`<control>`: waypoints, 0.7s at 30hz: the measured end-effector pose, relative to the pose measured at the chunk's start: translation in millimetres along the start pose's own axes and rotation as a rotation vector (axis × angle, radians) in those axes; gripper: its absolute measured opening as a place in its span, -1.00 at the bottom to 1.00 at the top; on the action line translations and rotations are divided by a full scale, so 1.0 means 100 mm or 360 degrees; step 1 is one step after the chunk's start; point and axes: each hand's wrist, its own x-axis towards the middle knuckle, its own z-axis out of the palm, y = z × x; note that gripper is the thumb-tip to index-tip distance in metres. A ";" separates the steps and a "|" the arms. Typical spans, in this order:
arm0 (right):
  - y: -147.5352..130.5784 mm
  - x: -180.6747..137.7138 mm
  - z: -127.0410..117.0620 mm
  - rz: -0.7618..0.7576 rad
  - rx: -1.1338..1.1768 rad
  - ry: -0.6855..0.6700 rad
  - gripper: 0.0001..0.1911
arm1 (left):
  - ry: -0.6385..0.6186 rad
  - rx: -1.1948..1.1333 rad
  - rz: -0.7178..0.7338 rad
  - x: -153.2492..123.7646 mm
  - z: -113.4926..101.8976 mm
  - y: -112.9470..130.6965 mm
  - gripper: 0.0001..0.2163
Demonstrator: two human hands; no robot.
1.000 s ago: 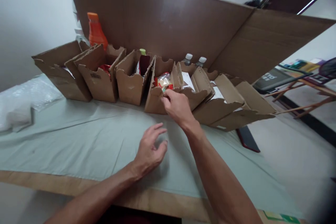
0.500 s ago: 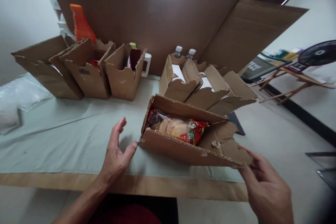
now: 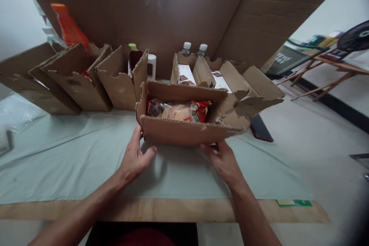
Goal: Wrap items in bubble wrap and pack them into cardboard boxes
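Note:
A long open-topped cardboard box [image 3: 178, 130] is in front of me, its near wall facing me. Inside lies a clear and red snack packet [image 3: 177, 111] of pale round pieces. My left hand [image 3: 138, 155] is at the box's lower left corner, with fingertips against its end and thumb stretched out below the near wall. At the lower right, my right hand [image 3: 221, 159] has its fingers tucked under the bottom edge, gripping it. A shadow on the cloth below suggests the box is raised slightly; its underside is hidden.
Behind stand more cardboard boxes [image 3: 80, 94] on the left and others [image 3: 230, 77] to the right, before a tall cardboard panel [image 3: 184, 11]. An orange bottle [image 3: 69, 30], a white-handled container [image 3: 152, 65] and two capped bottles [image 3: 186, 48] show there. A dark flat object [image 3: 261, 128] lies right.
The box has shifted left and away from me, turning more square to me. My right hand has moved from its right end to beneath it; my left hand now meets its left corner.

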 end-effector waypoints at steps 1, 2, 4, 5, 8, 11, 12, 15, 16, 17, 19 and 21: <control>0.01 0.11 0.05 -0.0020 0.0027 0.0001 -0.59 | 0.0019 0.0004 -0.0004 0.10 0.01 -0.03 -0.32; 0.04 0.21 0.10 -0.0043 0.0041 0.0008 -0.59 | 0.0026 0.0020 -0.0030 0.17 0.01 -0.07 -0.30; 0.11 0.31 0.20 -0.0076 0.0054 0.0039 -0.59 | 0.0016 0.0087 -0.0109 0.22 0.03 -0.15 -0.28; 0.14 0.32 0.24 -0.0079 0.0054 0.0054 -0.60 | 0.0012 0.0128 -0.0146 0.21 0.04 -0.20 -0.28; 0.24 0.29 0.32 -0.0061 0.0024 0.0115 -0.63 | 0.0038 0.0220 -0.0179 0.10 0.06 -0.28 -0.29; 0.27 0.27 0.36 -0.0036 -0.0048 0.0214 -0.65 | 0.0021 0.0275 -0.0132 0.06 0.06 -0.32 -0.25; 0.28 0.27 0.36 -0.0028 -0.0072 0.0243 -0.64 | -0.0010 0.0289 -0.0117 0.07 0.06 -0.33 -0.23; 0.27 0.31 0.37 -0.0006 -0.0111 0.0293 -0.59 | -0.0092 0.0329 -0.0112 0.19 0.01 -0.36 -0.19; 0.27 0.32 0.37 0.0006 -0.0125 0.0302 -0.57 | -0.0111 0.0343 -0.0117 0.23 -0.01 -0.36 -0.18; 0.27 0.33 0.36 0.0017 -0.0150 0.0311 -0.56 | -0.0132 0.0357 -0.0120 0.28 -0.03 -0.36 -0.17; 0.28 0.33 0.34 0.0029 -0.0244 0.0335 -0.55 | -0.0187 0.0393 -0.0119 0.34 -0.09 -0.35 -0.16; 0.34 0.34 0.31 0.0003 -0.0377 0.0350 -0.55 | -0.0238 0.0453 -0.0135 0.34 -0.15 -0.32 -0.17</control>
